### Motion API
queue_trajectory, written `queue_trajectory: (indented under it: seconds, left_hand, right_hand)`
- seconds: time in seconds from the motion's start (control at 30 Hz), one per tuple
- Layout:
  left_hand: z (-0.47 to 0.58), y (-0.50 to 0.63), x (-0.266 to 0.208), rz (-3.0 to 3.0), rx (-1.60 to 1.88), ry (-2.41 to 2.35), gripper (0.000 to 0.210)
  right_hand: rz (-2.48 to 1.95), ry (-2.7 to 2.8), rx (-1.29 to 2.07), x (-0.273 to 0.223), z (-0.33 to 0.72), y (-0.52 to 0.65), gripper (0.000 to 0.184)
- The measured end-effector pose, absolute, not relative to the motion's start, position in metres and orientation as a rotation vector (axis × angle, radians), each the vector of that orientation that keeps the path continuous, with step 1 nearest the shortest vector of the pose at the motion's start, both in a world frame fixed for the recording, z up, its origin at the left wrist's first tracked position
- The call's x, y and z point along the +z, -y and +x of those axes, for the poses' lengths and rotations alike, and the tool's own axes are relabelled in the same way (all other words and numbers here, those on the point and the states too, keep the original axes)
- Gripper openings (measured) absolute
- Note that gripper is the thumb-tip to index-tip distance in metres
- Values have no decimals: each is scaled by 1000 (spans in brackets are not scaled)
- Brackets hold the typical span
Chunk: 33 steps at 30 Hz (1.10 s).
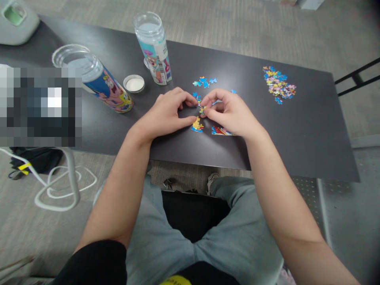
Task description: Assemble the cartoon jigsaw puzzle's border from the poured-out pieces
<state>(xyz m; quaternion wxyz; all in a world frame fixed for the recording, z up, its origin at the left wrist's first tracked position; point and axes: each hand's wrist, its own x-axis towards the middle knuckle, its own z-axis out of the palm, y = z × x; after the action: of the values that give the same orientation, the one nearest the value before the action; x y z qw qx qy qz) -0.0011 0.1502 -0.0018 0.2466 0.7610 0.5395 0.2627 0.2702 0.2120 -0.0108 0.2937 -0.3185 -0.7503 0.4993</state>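
Note:
My right hand pinches a small yellow and blue jigsaw puzzle piece between thumb and fingers, just above the dark table. Opposite it, my left hand lies with thumb and fingers apart. Its thumb tip is at the edge of a yellow and blue cluster of joined pieces; its fingertips are close to the pinched piece. Under my right hand, a red and yellow joined strip is partly hidden. Blue pieces lie loose beyond my hands.
A pile of puzzle pieces lies on the table at the right. Two clear-topped printed jars stand at the left, with a white round lid between them. A pale device sits at the far left corner.

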Motion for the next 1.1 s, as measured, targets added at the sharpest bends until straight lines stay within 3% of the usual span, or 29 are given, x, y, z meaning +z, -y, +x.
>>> queue_trajectory:
  seconds: [0.2, 0.6, 0.77, 1.1]
  left_hand:
    - [-1, -150, -4, 2080, 734, -1469, 41]
    - [0, -149, 1, 2063, 710, -1472, 39]
    - [1, -149, 1, 2065, 727, -1466, 37]
    - [2, -149, 0, 2047, 754, -1466, 34]
  right_hand:
    - [-819, 2022, 1314, -13, 273, -217, 37]
    - [-978, 2160, 1105, -5, 264, -212, 26]
    - [-1000, 2219, 1045, 1, 260, -210, 12]
    - [-1003, 2195, 1127, 1, 262, -210, 15]
